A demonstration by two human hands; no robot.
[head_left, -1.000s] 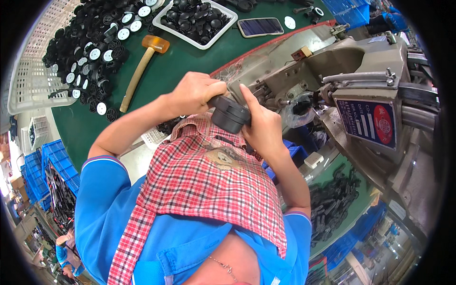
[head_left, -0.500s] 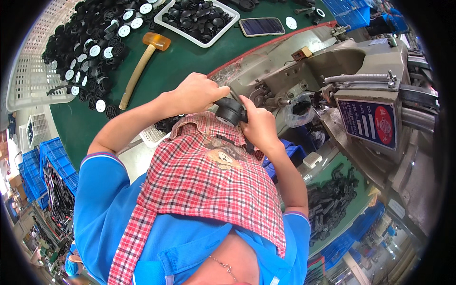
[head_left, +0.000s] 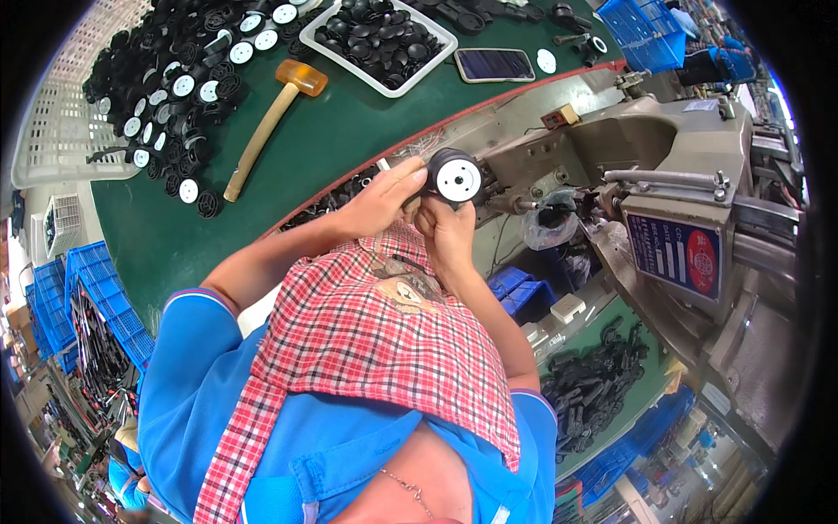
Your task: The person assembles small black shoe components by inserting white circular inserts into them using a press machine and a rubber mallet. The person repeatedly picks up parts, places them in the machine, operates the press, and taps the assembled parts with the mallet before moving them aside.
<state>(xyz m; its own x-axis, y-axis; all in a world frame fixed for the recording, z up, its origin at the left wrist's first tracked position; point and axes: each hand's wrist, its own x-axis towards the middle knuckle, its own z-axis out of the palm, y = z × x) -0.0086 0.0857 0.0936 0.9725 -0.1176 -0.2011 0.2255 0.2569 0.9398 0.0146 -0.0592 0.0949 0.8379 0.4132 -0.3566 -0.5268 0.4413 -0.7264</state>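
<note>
In front of my apron I hold a small black wheel assembly (head_left: 455, 177) with a white hub disc turned up toward me. My left hand (head_left: 391, 197) is closed on its left side, fingers over a part I cannot see well. From below, my right hand (head_left: 448, 230) grips it, fingers curled under the wheel. A short pale pin (head_left: 383, 164) shows just beyond my left fingers; whether I hold it is unclear. The end of the grey-brown machine (head_left: 515, 203) is a little to the right of the wheel.
Across the green table (head_left: 332, 131) lie a mallet (head_left: 272, 131) with an amber head, a white tray (head_left: 394, 92) of black caps, a phone (head_left: 494, 65) and a heap of black wheel parts (head_left: 179, 113). Blue bins (head_left: 522, 297) and black parts (head_left: 594, 384) are at the lower right.
The wheel part has been turned, so its white hub disc now faces up, and raised slightly away from my apron. My right hand has shifted beneath it; my left hand has come lower.
</note>
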